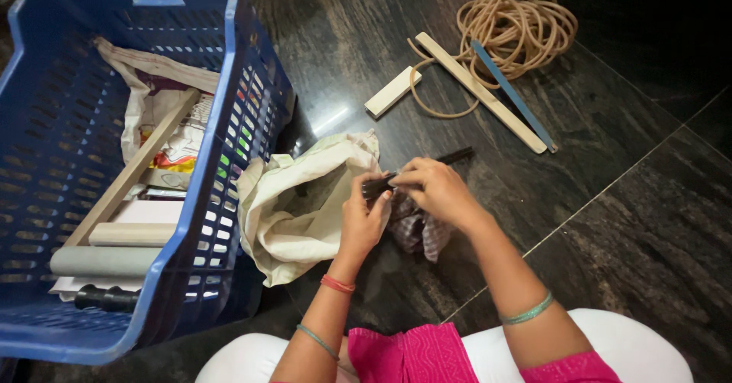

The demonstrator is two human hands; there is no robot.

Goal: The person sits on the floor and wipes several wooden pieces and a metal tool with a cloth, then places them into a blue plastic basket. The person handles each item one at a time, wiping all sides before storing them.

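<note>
Dark polished floor [610, 223], person seated, legs cut off at bottom edge. Left hand [362, 219] and right hand [435, 192] both pinch a thin black tool [455, 155] above a checked cloth [415, 230], beside the cream bag [297, 207]; the tool's near end is hidden by fingers, its kind unclear. Blue crate [221, 123] at left, hose coil [518, 24] and wood strips [480, 93] well apart.

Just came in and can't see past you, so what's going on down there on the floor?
A person sits on the dark tiled floor with both hands together over a checked cloth. The left hand and right hand grip a thin dark tool between them. A cream cloth bag lies beside a blue plastic crate. A coil of tan rope lies farther off.
</note>
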